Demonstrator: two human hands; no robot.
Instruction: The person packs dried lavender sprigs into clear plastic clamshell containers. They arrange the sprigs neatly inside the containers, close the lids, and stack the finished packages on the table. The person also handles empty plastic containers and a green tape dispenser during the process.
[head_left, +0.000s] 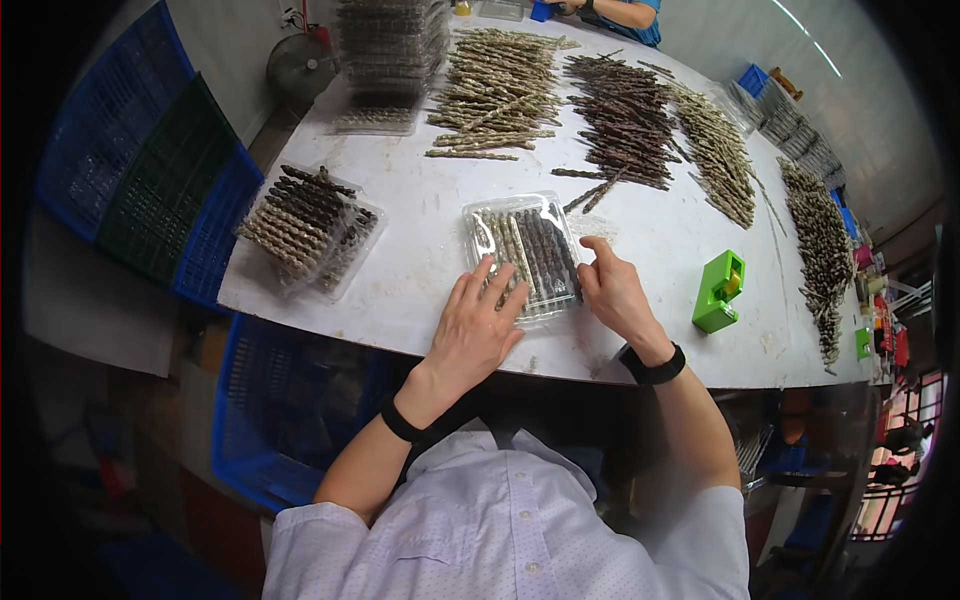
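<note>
- Clear plastic box [508, 203] lies on the white desk [420, 240], left of the green tape dispenser [718, 292]; knobbly pale sticks [508, 240] fill its left part and dark sticks [548, 245] its right.
- Left hand [475, 325], fingers spread wide, rests on the near left part of this box, on the side away from the dispenser.
- Right hand [615, 290] is at the box's right edge, on the side toward the dispenser, forefinger bent and other fingers curled in; I cannot tell whether it grips the rim.
- Filled clear boxes [368, 235] sit far left of the dispenser, with a tall stack of clear trays [390, 50] farther back.
- Beyond the dispenser, a dark stick pile [625, 120] lies back and left; a brownish stick pile [818, 240] lies to its right.
</note>
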